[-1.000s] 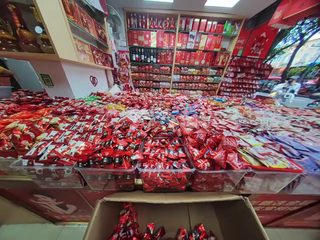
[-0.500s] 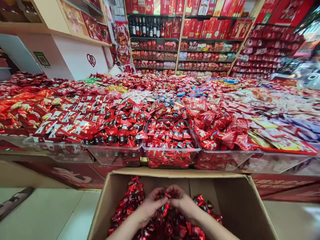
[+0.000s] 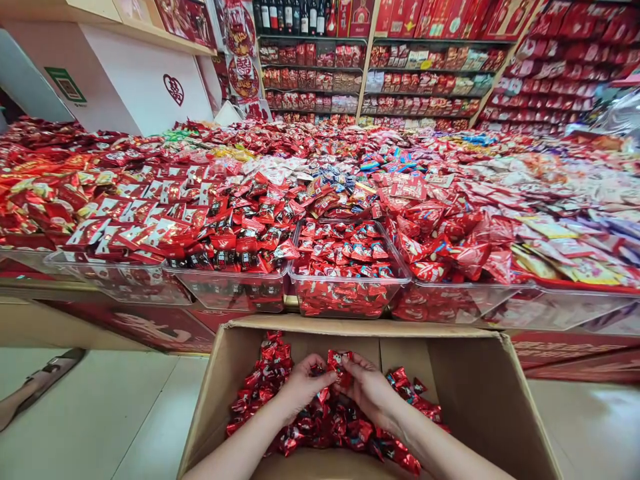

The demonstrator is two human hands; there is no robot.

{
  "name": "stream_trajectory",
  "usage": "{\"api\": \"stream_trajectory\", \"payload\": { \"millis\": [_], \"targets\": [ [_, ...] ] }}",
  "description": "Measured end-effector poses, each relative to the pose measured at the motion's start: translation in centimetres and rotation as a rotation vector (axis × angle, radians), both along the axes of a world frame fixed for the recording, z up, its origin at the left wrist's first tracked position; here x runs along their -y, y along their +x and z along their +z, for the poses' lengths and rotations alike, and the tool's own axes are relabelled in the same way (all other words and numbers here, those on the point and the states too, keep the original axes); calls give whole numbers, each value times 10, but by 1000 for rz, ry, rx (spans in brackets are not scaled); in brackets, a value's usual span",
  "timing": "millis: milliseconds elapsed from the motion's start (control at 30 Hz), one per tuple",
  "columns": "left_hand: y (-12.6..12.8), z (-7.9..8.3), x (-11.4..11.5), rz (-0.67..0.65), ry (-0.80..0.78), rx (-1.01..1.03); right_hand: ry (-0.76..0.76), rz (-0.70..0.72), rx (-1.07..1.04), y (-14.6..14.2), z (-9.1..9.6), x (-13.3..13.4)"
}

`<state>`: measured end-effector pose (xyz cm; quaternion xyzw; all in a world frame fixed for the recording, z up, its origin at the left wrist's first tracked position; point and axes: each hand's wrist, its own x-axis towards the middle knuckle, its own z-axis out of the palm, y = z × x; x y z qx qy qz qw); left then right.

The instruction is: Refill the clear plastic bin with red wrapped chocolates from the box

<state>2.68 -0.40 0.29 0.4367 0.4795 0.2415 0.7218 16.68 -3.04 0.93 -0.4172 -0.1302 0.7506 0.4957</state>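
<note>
Curling over a cardboard box point(image 3: 480, 400), the left hand point(image 3: 303, 388) has its thumb and finger bent inward beside a red sweet point(image 3: 338, 360); I cannot tell if it grips anything. The red sweet is between the two hands, above the red pile point(image 3: 265, 380) in the box. It looks very light. Its outside looks shiny, thin and crinkly, so it may slip a bit, or rip if pulled hard. The inside is likely firm, so a soft pinch on the middle or a flat end should do. Next to it, the right hand point(image 3: 370, 387) has its thumb and fingers pinched on the sweet's side.

Far left, a foot in a sandal point(image 3: 45, 387) is on the pale tile floor point(image 3: 145, 373). Above is a white wall point(image 3: 130, 73) with a red heart sign point(image 3: 173, 89). Then come clear tubs point(image 3: 227, 290) heaped with shiny packs. The middle tub point(image 3: 350, 281) is just behind the box and has little red sweets too. At the back, tall shelves point(image 3: 368, 60) hold bottles point(image 3: 290, 17) and red boxes point(image 3: 415, 19). More to the right, yellow packs point(image 3: 595, 272) lie in front, and rows of red packets point(image 3: 555, 67) hang behind.
</note>
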Motion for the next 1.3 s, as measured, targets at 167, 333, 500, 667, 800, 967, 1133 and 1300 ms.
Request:
{"api": "stream_trajectory", "payload": {
  "millis": [167,333,500,667,800,967,1133,1300],
  "targets": [
    [-3,-5,1,-10,14,-29,-26,15,-26,-2,-4,4],
    [-3,-7,-2,28,34,-43,57,5,197,-3,-22,-1],
    [-6,-5,-5,87,38,-6,159,-22,438,2,-29,-7],
    [-10,-4,-8,142,41,34,594,169,902,10,29,2],
    [-11,-8,-10,179,78,24,1075,327,1061,22,113,2],
    [-9,-14,-9,155,96,-13,1231,50,1322,38,196,-51],
    [-11,-13,-9,127,126,-41,1015,227,1512,27,203,-120],
    [-15,-13,-11,122,167,-63,960,385,1523,-3,190,-145]
  ]
}}
